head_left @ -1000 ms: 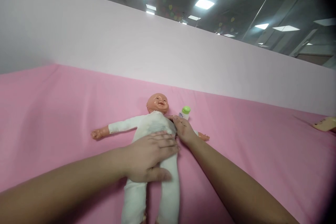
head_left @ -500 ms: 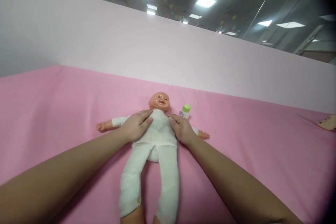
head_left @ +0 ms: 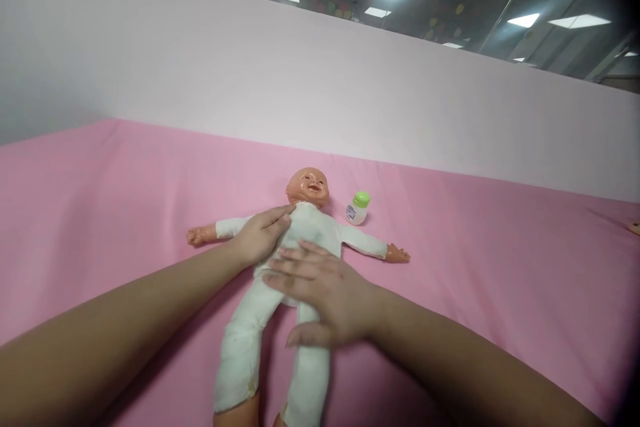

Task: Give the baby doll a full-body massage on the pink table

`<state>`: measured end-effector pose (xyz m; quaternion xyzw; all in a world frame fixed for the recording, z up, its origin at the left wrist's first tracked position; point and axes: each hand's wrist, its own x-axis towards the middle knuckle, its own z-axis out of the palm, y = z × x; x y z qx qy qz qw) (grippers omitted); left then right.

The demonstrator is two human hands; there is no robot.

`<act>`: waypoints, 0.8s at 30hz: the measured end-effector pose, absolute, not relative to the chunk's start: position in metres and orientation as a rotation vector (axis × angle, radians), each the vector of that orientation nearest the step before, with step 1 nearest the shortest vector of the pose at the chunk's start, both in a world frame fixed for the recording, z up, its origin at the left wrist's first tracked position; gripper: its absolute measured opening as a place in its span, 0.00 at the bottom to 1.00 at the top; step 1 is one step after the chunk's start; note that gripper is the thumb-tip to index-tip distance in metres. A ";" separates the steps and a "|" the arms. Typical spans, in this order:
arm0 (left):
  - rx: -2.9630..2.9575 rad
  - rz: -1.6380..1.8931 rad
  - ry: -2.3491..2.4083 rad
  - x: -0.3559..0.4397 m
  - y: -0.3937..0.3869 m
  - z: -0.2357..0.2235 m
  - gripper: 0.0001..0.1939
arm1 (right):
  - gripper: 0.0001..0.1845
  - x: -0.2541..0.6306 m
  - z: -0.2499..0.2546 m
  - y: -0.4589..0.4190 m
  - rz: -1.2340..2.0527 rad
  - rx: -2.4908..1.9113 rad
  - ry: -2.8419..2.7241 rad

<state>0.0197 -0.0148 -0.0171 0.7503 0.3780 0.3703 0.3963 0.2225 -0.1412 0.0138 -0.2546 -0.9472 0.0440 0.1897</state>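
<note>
A baby doll with a white cloth body and a hard plastic head lies on its back, arms spread and feet toward me. My left hand rests against the side of its chest near the shoulder, fingers extended. Over the doll's lower belly and hip is my right hand, palm down with the fingers spread and slightly blurred. Whether its palm touches the cloth I cannot tell. Beside the doll's head, on the right, stands a small clear bottle with a green cap.
A pink sheet covers the padded surface beneath the doll. Behind it rises a white wall panel, with glass and reflected ceiling lights above. Part of a tan object shows at the right edge.
My right hand has left the doll's right-hand chest side and moved down over its belly, fingers spreading. The left hand stays in place. The view has shifted slightly.
</note>
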 end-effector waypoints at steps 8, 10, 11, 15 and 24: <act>2.008 0.938 0.957 0.023 -0.021 -0.012 0.36 | 0.36 0.248 0.015 -0.101 0.236 -1.092 -2.527; 2.068 0.912 0.956 0.023 -0.022 -0.011 0.35 | 0.36 0.251 0.013 -0.097 0.231 -1.151 -2.480; 2.097 0.899 0.963 0.023 -0.022 -0.010 0.36 | 0.36 0.253 0.012 -0.095 0.241 -1.179 -2.456; 2.222 0.845 1.040 0.021 -0.023 -0.010 0.41 | 0.37 0.262 0.009 -0.091 0.344 -1.297 -2.351; 2.540 0.803 1.068 0.019 -0.027 -0.004 0.41 | 0.25 0.271 0.012 -0.085 0.330 -1.625 -2.080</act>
